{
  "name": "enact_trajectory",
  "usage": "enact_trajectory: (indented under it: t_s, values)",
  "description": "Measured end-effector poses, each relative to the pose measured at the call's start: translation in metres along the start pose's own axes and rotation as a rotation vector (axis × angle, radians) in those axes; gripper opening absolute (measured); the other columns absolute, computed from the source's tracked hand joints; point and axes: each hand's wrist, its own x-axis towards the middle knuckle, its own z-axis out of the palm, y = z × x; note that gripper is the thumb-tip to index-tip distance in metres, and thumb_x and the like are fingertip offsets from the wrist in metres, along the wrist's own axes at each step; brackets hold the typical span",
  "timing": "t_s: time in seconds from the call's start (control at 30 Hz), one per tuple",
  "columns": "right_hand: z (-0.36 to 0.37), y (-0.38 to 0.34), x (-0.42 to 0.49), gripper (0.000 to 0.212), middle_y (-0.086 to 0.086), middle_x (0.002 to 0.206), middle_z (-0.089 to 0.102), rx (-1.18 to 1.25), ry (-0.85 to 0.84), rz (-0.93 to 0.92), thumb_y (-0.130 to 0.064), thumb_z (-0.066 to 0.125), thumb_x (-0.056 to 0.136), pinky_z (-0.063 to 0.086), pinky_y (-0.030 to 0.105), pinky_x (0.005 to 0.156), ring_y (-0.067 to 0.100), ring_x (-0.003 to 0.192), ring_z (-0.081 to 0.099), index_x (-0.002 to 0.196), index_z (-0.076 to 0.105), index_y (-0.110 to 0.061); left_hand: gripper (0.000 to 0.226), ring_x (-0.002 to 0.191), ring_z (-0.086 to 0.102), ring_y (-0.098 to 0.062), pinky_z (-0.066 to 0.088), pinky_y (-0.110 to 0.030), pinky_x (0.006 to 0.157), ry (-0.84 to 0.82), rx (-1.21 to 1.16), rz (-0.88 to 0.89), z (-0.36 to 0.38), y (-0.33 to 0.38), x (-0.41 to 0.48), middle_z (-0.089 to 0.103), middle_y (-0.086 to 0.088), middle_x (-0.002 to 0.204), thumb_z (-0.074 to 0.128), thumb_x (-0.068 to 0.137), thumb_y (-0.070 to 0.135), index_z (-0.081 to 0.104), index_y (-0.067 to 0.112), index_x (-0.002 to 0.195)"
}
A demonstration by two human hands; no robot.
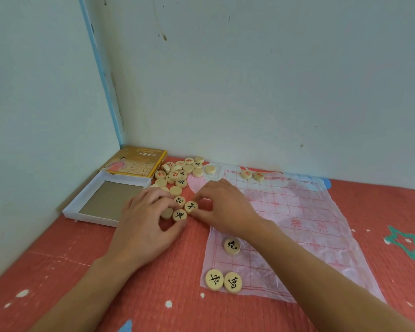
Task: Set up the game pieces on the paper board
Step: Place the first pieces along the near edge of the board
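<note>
A thin paper board [297, 212] with a red grid lies crumpled on the red mat. Three black-marked wooden discs sit on its near left part: one [232, 246] alone, two side by side [214, 279] at the near corner. Two red-marked discs [246, 174] rest at its far edge. A loose pile of discs [177, 173] lies left of the board. My right hand [223, 207] pinches a black-marked disc [191, 207] at the pile's near end. My left hand [144, 219] has its fingers on a black-marked disc [179, 214] and a blank one [167, 213].
An open white box tray [106, 200] sits at the left against the wall, with its yellow printed lid [134, 161] behind it in the corner. Walls close off the far and left sides. The red patterned mat [82, 271] stretches toward me and to the right.
</note>
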Motion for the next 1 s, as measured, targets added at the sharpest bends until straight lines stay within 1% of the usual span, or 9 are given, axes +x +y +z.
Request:
enact_trajectory:
  t_s: [0.07, 0.17, 0.23, 0.33, 0.43, 0.57, 0.67, 0.8, 1.0]
  values:
    - [-0.003, 0.002, -0.005, 0.028, -0.007, 0.109, 0.063, 0.018, 0.038, -0.018, -0.045, 0.063, 0.087, 0.042, 0.032, 0.089, 0.015, 0.104, 0.049, 0.108, 0.067, -0.027, 0.035, 0.109, 0.045, -0.001, 0.025, -0.023, 0.091, 0.023, -0.03, -0.006, -0.002, 0.003, 0.0, 0.053, 0.023, 0.104, 0.05, 0.073, 0.064, 0.063, 0.037, 0.09]
    - [-0.012, 0.008, -0.018, 0.026, -0.01, 0.106, 0.064, 0.021, 0.078, -0.039, -0.042, 0.065, 0.087, 0.038, 0.025, 0.079, 0.011, 0.099, 0.05, 0.108, 0.066, -0.027, 0.032, 0.102, 0.046, 0.003, 0.025, -0.018, 0.089, 0.065, -0.099, 0.011, -0.005, 0.01, -0.001, 0.054, 0.024, 0.099, 0.055, 0.071, 0.062, 0.06, 0.036, 0.088]
    - [-0.02, 0.013, -0.03, 0.026, -0.015, 0.102, 0.065, 0.019, 0.079, -0.033, -0.045, 0.065, 0.087, 0.039, 0.023, 0.076, 0.005, 0.092, 0.051, 0.109, 0.065, -0.03, 0.035, 0.097, 0.047, 0.007, 0.029, -0.015, 0.086, 0.079, -0.155, 0.023, -0.006, 0.016, -0.002, 0.056, 0.024, 0.095, 0.057, 0.07, 0.063, 0.06, 0.034, 0.089]
    - [-0.034, 0.018, -0.05, 0.026, -0.018, 0.095, 0.065, 0.049, 0.064, 0.008, -0.049, 0.064, 0.086, 0.043, 0.02, 0.074, 0.0, 0.084, 0.053, 0.108, 0.065, -0.034, 0.034, 0.094, 0.053, 0.002, 0.036, -0.01, 0.078, 0.072, -0.234, 0.015, -0.008, 0.029, -0.003, 0.06, 0.021, 0.092, 0.062, 0.069, 0.063, 0.059, 0.037, 0.09]
    - [-0.052, 0.028, -0.078, 0.025, -0.019, 0.088, 0.065, 0.115, 0.058, 0.078, -0.051, 0.065, 0.082, 0.043, 0.015, 0.071, 0.001, 0.082, 0.056, 0.102, 0.067, -0.035, 0.031, 0.097, 0.055, 0.002, 0.039, -0.014, 0.081, 0.075, -0.307, 0.042, -0.006, 0.044, -0.006, 0.061, 0.024, 0.092, 0.064, 0.07, 0.059, 0.06, 0.037, 0.092]
    - [-0.069, 0.037, -0.113, 0.025, -0.017, 0.079, 0.063, 0.16, -0.013, 0.153, -0.056, 0.067, 0.076, 0.044, 0.016, 0.064, 0.003, 0.08, 0.055, 0.095, 0.069, -0.038, 0.029, 0.097, 0.057, 0.001, 0.042, -0.018, 0.084, 0.052, -0.357, 0.083, -0.002, 0.062, -0.012, 0.062, 0.023, 0.093, 0.062, 0.072, 0.058, 0.06, 0.037, 0.092]
    - [-0.071, 0.037, -0.13, 0.024, -0.015, 0.075, 0.06, 0.169, -0.091, 0.149, -0.055, 0.07, 0.076, 0.041, 0.016, 0.062, 0.003, 0.075, 0.053, 0.093, 0.071, -0.039, 0.03, 0.096, 0.058, 0.0, 0.042, -0.019, 0.086, 0.029, -0.373, 0.115, 0.001, 0.071, -0.013, 0.062, 0.023, 0.093, 0.064, 0.072, 0.057, 0.061, 0.035, 0.094]
    - [-0.069, 0.032, -0.143, 0.025, -0.016, 0.078, 0.059, 0.176, -0.167, 0.127, -0.056, 0.07, 0.075, 0.039, 0.016, 0.063, 0.003, 0.075, 0.053, 0.095, 0.071, -0.04, 0.029, 0.099, 0.055, 0.004, 0.038, -0.014, 0.088, 0.0, -0.394, 0.142, 0.003, 0.081, -0.015, 0.061, 0.023, 0.099, 0.064, 0.073, 0.056, 0.061, 0.037, 0.094]
    - [-0.069, 0.031, -0.151, 0.027, -0.014, 0.073, 0.055, 0.162, -0.233, 0.089, -0.056, 0.07, 0.076, 0.036, 0.013, 0.064, 0.003, 0.077, 0.051, 0.097, 0.072, -0.039, 0.028, 0.099, 0.058, -0.001, 0.044, -0.026, 0.088, -0.036, -0.404, 0.164, 0.005, 0.086, -0.019, 0.062, 0.023, 0.096, 0.064, 0.074, 0.055, 0.06, 0.039, 0.096]
